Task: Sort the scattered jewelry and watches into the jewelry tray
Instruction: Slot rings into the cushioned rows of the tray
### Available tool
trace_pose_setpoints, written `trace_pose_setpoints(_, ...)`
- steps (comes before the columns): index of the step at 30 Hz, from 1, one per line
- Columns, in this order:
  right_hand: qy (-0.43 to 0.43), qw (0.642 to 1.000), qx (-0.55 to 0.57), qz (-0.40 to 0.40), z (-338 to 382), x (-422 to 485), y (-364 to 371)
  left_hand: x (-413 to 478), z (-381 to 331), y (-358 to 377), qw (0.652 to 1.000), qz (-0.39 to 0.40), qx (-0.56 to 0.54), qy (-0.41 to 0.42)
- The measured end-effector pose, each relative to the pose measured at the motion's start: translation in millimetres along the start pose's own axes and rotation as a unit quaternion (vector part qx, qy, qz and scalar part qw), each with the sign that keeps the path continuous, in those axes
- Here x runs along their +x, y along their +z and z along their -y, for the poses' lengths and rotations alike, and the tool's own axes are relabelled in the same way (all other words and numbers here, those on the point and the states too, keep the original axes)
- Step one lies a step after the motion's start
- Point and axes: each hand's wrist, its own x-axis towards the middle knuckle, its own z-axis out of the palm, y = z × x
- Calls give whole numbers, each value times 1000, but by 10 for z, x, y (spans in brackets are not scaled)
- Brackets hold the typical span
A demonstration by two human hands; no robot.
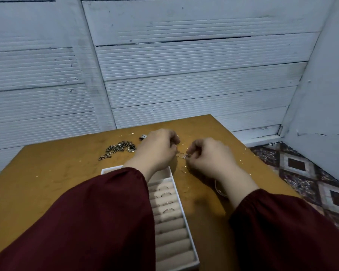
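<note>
My left hand (158,149) and my right hand (209,156) meet above the brown table (57,173), both pinching a pair of small hoop earrings (182,155) held between them. Just below lies another thin hoop (184,169) on the table. The white jewelry tray (186,218) with beige ring rolls lies under my left forearm, and several rings (165,194) sit in its slots. A dark metal chain (118,149) is heaped at the back left.
A small silver and black item (142,137) lies behind my left hand. A clear bangle (219,189) shows partly under my right wrist. The white panelled wall stands close behind the table. To the right the table edge drops to a patterned floor (301,173).
</note>
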Motion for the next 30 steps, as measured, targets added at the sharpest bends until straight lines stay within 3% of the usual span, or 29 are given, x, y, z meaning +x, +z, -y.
trace_pose_setpoints(4,-17,997,-39,70,2,22,15,150,65,47,999,36,32,-10)
trace_pose_setpoints(14,-15,997,-37,60,-58,62,95,410,41,243,995,86,51,-9)
trace_pose_setpoints(24,28,993,15,113,-50,98,116,525,-36,377,995,89,45,0)
trace_pose_setpoints(30,53,989,54,130,-69,143,130,548,-62,375,983,164,74,37)
